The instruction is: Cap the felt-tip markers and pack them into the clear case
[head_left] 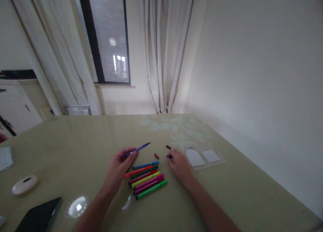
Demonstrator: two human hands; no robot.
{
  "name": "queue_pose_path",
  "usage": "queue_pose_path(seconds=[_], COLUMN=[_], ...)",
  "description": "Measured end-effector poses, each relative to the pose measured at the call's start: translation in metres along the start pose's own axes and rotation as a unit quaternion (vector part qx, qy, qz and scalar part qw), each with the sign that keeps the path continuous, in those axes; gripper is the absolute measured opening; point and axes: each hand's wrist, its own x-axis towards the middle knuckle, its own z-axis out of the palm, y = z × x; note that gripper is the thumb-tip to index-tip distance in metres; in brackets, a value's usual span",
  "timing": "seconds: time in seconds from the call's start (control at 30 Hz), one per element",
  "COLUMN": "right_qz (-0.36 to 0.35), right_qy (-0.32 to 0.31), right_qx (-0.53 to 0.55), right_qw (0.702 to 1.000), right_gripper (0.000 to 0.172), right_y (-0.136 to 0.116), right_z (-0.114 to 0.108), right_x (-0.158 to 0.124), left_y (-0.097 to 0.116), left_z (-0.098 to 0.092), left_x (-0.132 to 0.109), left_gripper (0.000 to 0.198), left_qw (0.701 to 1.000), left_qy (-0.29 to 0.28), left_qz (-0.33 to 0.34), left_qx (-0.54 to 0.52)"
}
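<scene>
So the left hand (118, 167) pinches an uncapped blue pen (138, 148) mid-frame, the right hand (179, 165) touches a dark cap (168, 156), grip unclear, and that bare tip could easily smear the tablecloth (85, 141).

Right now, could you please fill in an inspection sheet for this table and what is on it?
Surface: table under a pale green cloth, glossy.
Job's things: blue pen, apparently uncapped; row of markers side by side; red cap and black cap loose; clear case open.
Clutter: white oval thing and dark tablet at the left.
Hands: left hand grips the blue pen; right hand has fingertips at a small dark cap, grip unclear.
Cables: nothing seen.
Surroundings: window, curtains, bare wall.
</scene>
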Motion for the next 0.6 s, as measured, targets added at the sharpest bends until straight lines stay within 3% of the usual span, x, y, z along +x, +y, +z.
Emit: queue_pose_path(seconds=[0.1,0.23,0.37,0.5,0.6], right_qz=[-0.013,0.000,0.017,0.023,0.024], right_qy=[-0.017,0.038,0.033,0.036,0.044], right_qx=[-0.081,-0.200,-0.230,-0.129,0.113], right_qw=[0.996,0.979,0.973,0.991,0.992], right_gripper=[0.014,0.022,0.025,0.024,0.020], right_y=[0.000,0.010,0.017,0.014,0.007], right_z=[0.001,-0.001,0.001,-0.002,-0.006], right_x=[0.001,0.006,0.006,0.007,0.007], left_y=[-0.001,0.000,0.000,-0.004,-0.006], left_z=[0.000,0.001,-0.002,-0.008,-0.006], left_x=[0.000,0.000,0.002,0.005,0.005], left_gripper=[0.061,0.060,0.061,0.062,0.065], left_qw=[1.000,1.000,1.000,0.998,0.999], left_qy=[-0.008,-0.007,0.000,0.043,0.031], left_qz=[0.003,0.010,0.012,0.022,0.003], left_qx=[-0.002,-0.007,-0.011,-0.027,-0.039])
